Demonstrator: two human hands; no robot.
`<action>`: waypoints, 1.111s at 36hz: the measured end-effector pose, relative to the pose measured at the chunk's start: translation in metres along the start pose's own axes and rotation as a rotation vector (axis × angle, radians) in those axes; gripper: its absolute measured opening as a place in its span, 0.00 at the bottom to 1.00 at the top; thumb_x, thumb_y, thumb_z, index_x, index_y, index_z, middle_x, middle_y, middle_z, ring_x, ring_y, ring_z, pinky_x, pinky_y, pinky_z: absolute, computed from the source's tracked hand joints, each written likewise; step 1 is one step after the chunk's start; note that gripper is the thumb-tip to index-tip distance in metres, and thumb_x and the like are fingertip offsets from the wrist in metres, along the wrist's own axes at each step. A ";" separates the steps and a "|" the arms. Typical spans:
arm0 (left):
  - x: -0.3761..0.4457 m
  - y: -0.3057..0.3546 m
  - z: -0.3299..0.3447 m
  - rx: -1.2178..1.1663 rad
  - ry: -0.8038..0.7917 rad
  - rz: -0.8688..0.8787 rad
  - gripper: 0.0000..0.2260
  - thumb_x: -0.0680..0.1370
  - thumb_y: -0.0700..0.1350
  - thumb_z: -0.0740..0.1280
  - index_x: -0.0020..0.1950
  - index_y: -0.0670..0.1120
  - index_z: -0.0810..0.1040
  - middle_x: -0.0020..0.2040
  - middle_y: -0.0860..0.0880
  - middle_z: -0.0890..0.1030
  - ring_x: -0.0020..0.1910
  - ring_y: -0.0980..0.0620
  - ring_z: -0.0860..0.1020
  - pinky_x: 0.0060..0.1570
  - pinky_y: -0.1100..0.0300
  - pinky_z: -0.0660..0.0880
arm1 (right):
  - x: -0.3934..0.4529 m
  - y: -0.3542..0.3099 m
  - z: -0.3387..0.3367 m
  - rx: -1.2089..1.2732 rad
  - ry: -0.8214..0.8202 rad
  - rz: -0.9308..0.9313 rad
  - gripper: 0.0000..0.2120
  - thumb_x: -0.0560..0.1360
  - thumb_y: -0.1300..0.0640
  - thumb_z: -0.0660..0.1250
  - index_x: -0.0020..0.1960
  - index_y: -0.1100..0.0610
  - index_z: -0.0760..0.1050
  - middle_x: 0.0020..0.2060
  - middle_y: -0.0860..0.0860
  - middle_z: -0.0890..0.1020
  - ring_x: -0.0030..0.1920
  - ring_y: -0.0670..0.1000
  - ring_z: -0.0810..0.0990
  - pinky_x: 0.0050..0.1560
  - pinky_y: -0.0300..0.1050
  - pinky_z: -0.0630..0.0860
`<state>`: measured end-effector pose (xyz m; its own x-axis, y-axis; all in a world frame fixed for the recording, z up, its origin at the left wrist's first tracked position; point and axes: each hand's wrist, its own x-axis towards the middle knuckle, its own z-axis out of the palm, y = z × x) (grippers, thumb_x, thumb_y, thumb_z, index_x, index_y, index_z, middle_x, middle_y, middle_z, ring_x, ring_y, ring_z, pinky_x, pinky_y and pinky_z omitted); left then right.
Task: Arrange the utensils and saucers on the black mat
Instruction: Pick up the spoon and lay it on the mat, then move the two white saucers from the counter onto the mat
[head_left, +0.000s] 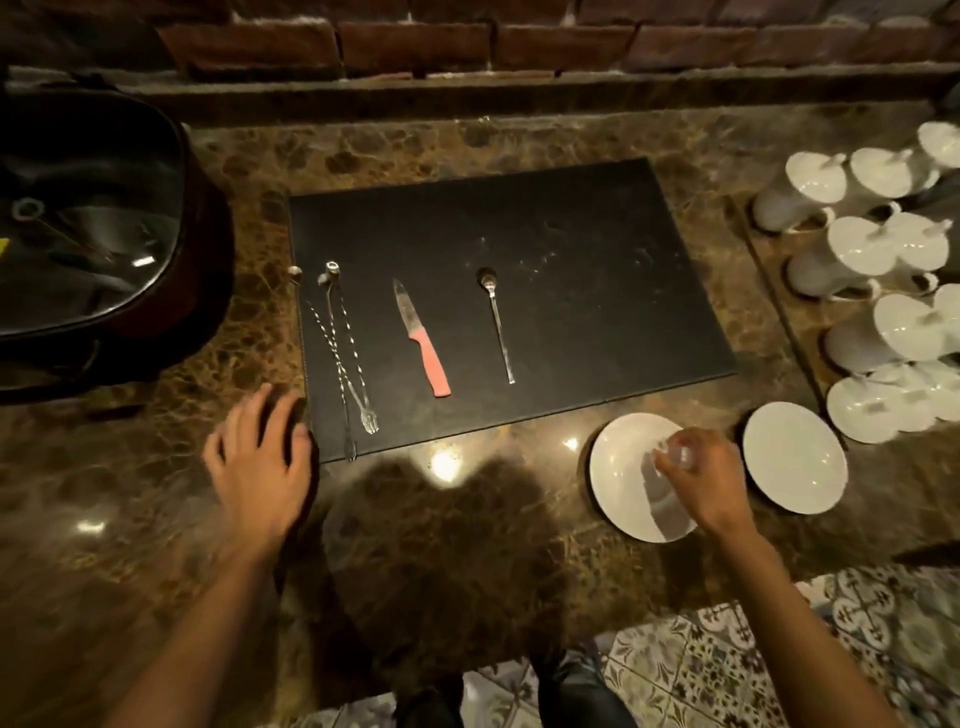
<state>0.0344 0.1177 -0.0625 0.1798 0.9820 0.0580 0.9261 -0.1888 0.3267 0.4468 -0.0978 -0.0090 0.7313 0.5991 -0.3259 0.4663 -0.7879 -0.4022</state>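
Observation:
The black mat (545, 249) lies in the middle of the marble counter. On its left part rest two twisted long-handled bar utensils (340, 348), crossing each other. Right of them lie a pink-handled knife (422, 340) and a slim long spoon (497, 325). Two white saucers sit on the counter off the mat's front right corner. My right hand (701, 480) hovers over the near saucer (621, 483), fingers bunched and blurred, and its grip is unclear. The other saucer (795, 457) lies to the right. My left hand (260, 457) is spread flat beside the mat's front left corner.
A black bag (93, 234) fills the counter's left side. Several white lidded pots (857, 260) stand on a wooden tray at the right, with stacked white dishes (883, 405) in front. A brick wall runs behind. The counter's front edge drops to a tiled floor (753, 665).

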 end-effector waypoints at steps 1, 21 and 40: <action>-0.011 0.008 0.001 -0.007 0.010 0.017 0.21 0.82 0.52 0.55 0.72 0.50 0.75 0.76 0.47 0.71 0.75 0.44 0.67 0.73 0.43 0.59 | 0.000 0.004 -0.001 0.003 0.010 0.012 0.16 0.74 0.52 0.72 0.58 0.59 0.77 0.60 0.59 0.79 0.58 0.60 0.77 0.64 0.54 0.73; -0.101 0.212 0.087 0.091 -0.313 0.432 0.20 0.83 0.54 0.55 0.73 0.55 0.73 0.75 0.48 0.72 0.75 0.43 0.70 0.74 0.41 0.64 | 0.037 0.047 -0.019 -0.078 -0.260 -0.014 0.14 0.81 0.52 0.61 0.65 0.55 0.70 0.57 0.56 0.81 0.45 0.50 0.76 0.54 0.50 0.77; -0.096 0.225 0.100 0.218 -0.421 0.347 0.22 0.81 0.59 0.55 0.74 0.59 0.70 0.72 0.49 0.76 0.73 0.44 0.67 0.74 0.42 0.58 | 0.131 -0.004 -0.037 0.342 -0.252 0.070 0.03 0.78 0.58 0.65 0.47 0.57 0.76 0.42 0.55 0.80 0.45 0.52 0.78 0.38 0.43 0.75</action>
<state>0.2586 -0.0191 -0.0886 0.5597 0.7844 -0.2674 0.8283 -0.5394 0.1515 0.5592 -0.0211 -0.0183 0.5910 0.5954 -0.5442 0.1972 -0.7608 -0.6182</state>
